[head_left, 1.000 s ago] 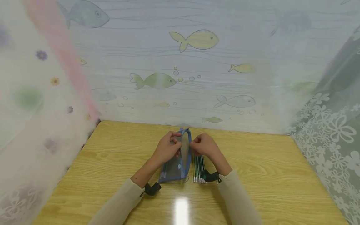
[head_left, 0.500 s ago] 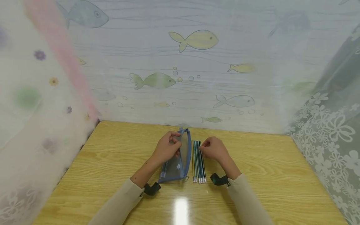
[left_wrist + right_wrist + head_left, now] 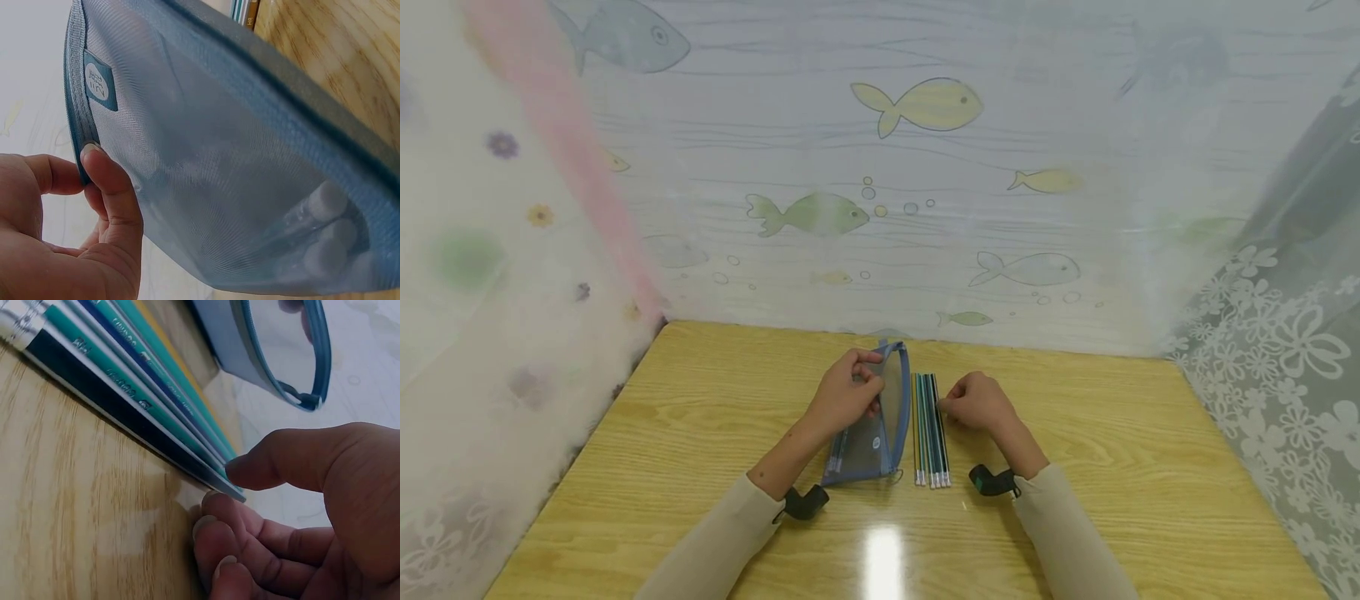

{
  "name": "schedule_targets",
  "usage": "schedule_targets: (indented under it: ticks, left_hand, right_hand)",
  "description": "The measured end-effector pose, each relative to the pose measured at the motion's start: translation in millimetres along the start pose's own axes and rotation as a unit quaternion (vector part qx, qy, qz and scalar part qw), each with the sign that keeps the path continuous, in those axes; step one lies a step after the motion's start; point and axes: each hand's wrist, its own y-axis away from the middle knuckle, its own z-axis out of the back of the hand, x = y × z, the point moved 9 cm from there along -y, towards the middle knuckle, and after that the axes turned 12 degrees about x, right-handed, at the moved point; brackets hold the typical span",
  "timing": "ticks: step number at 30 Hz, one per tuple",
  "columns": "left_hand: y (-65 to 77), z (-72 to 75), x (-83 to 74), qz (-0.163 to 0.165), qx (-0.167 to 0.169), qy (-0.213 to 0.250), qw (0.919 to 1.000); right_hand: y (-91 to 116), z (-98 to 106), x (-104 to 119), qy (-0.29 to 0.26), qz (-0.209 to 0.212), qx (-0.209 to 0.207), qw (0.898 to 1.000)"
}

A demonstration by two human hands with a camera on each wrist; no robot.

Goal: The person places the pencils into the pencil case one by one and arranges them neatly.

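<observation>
Fish-print curtain point(image 3: 917, 167) fills the top of the head frame, w/ floral lace point(image 3: 1277, 367) at right; the wooden counter point(image 3: 700, 433) takes the lower half.

My left hand point(image 3: 847, 398), centre of frame, is curled: thumb and fingers pinch the upper edge of the blue mesh pouch point(image 3: 874, 425), holding it stood up on its long side w/ the mouth gaping. In the left wrist view the thumb point(image 3: 112, 200) lies flat on the mesh, tip at the blue binding. A small blue tag point(image 3: 100, 81) at upper left carries white marks, too blurred for me to read. Pale round pencil ends point(image 3: 325, 231) show thru the mesh at lower right.

My right hand point(image 3: 973, 402) sits just right of the pouch, fingers curled under, knuckles up. In the right wrist view the thumb tip point(image 3: 250, 472) touches the far end of the outermost, dark pencil; whether it's truly pinched I can't tell. Loose pencils point(image 3: 929, 429) lie side by side on the counter betw. pouch and right hand; print on the barrels is too small to read.

Both forearms, beige sleeves, angle in from the bottom edge, each w/ a black wrist cam.
</observation>
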Motion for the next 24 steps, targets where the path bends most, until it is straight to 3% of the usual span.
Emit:
schedule_targets:
  ticks: [12,20,24]
  left_hand:
    - [-0.2,0.2,0.3,0.000,0.001,0.001,1.0000]
    - [0.3,0.5,-0.8,-0.001,0.001,0.003,1.0000]
    - [0.4,0.4,-1.6,-0.001,0.001,0.005,1.0000]
  right_hand:
    - [4.9,1.0,2.9,0.028,-0.030,-0.034,0.999]
    - [6.8,-0.1,-1.5,0.079,-0.097,-0.055,0.991]
    - [7.9,-1.5,-2.2,0.092,-0.112,-0.059,0.988]
